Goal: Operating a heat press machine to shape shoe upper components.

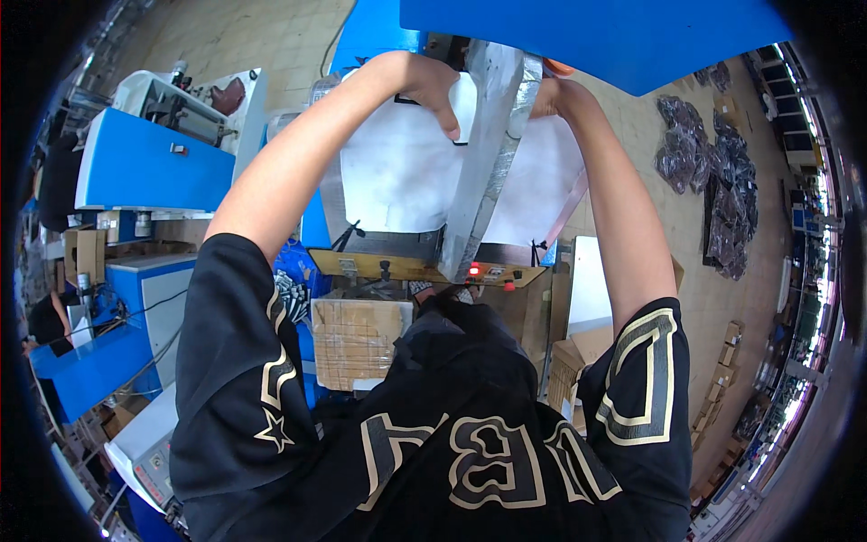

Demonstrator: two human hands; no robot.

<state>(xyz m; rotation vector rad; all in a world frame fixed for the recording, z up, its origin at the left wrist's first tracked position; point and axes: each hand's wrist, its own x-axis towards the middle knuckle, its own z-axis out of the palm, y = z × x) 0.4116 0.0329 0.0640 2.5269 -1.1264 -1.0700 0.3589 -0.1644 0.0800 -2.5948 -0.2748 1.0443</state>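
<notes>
My left hand [432, 90] is at the machine's white work surface [397, 172], left of an upright grey, clear-wrapped bar [492, 135]. Its thumb points down along a white flat piece [467, 107] with a dark lower edge, and the hand appears closed on it. The other fingers are mostly out of sight at the far side. On the bar's right side, my right hand [546, 98] reaches in close to the bar. Its fingers are hidden, so what they touch cannot be made out. A bit of orange [558, 68] shows just beyond it.
A large blue cover [596, 36] overhangs the far side. The front wooden panel [352, 264] carries knobs and a lit red button [474, 270]. Below stands a cardboard box [357, 343]. Another blue machine [153, 163] is at left; plastic-wrapped bundles [682, 144] lie on the floor at right.
</notes>
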